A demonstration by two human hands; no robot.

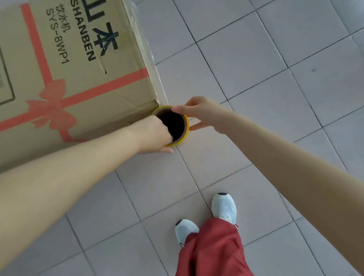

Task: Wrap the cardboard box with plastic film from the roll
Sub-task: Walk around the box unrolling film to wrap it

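A large brown cardboard box [76, 57] with a printed red ribbon and black lettering stands on the tiled floor at the upper left. Clear plastic film [153, 60] clings to its right side. The film roll [184, 129], a cardboard tube with a yellowish rim seen end-on, stands upright against the box's near right corner. My left hand [154, 134] grips the roll's rim, fingers hooked inside the tube. My right hand [200, 112] holds the opposite rim, thumb on top and fingers down the outer side.
Grey square floor tiles [262, 68] spread to the right and toward me. My two white shoes [224, 207] and red trousers [214, 252] are at the bottom centre, a step back from the roll.
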